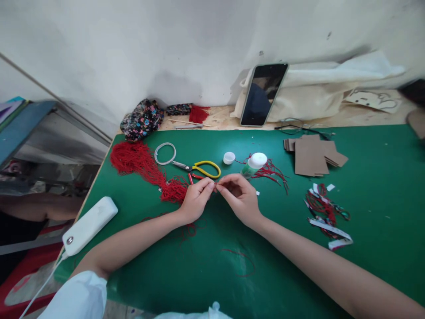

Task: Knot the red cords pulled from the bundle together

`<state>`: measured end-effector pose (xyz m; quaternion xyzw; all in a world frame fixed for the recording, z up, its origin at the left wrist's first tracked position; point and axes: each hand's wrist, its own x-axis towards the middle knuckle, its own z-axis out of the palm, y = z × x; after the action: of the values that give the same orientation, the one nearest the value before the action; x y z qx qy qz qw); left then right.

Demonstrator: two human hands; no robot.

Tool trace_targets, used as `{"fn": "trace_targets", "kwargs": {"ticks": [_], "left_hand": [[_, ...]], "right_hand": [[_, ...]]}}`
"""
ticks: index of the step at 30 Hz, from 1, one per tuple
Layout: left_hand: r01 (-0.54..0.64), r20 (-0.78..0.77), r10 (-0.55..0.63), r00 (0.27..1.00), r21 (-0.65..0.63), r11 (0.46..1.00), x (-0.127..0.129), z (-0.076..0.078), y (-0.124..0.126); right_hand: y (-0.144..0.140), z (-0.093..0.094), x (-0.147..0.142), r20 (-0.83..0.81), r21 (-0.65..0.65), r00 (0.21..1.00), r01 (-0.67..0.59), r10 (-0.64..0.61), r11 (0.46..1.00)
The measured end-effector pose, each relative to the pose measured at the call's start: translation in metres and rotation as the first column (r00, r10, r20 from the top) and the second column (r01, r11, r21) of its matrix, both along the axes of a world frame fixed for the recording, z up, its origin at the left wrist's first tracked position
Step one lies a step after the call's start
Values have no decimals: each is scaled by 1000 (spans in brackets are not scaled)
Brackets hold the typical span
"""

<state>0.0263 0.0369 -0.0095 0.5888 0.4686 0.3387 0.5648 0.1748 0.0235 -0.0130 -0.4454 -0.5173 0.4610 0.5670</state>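
The left hand [195,200] and the right hand [242,199] are close together, each pinching a tiny bit of red string [215,187] right between them. A big red bundle [134,160] lies to the left of the left hand. Scissors [189,168] lie just past that hand. A bottle [255,163] stands just past the right hand.

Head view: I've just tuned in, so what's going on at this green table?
A person's left hand and right hand are close together over the green table, their fingertips pinching what looks like a bit of red cord, mostly hidden. A large red cord bundle lies beyond the left hand, near scissors with a yellow and a red handle. A green-and-white bottle stands just past the right hand, and brown cards lie further right.
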Motion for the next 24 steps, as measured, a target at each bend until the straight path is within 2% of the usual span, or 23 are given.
{"fn": "trace_targets", "kwargs": {"ticks": [17, 24], "left_hand": [[85, -1, -85, 996, 67, 994, 1, 7, 3], [129, 35, -129, 991, 15, 992, -3, 5, 3]], "right_hand": [[2, -1, 1, 20, 59, 999, -50, 48, 997], [1, 4, 4, 118, 13, 980, -163, 161, 987]]}}
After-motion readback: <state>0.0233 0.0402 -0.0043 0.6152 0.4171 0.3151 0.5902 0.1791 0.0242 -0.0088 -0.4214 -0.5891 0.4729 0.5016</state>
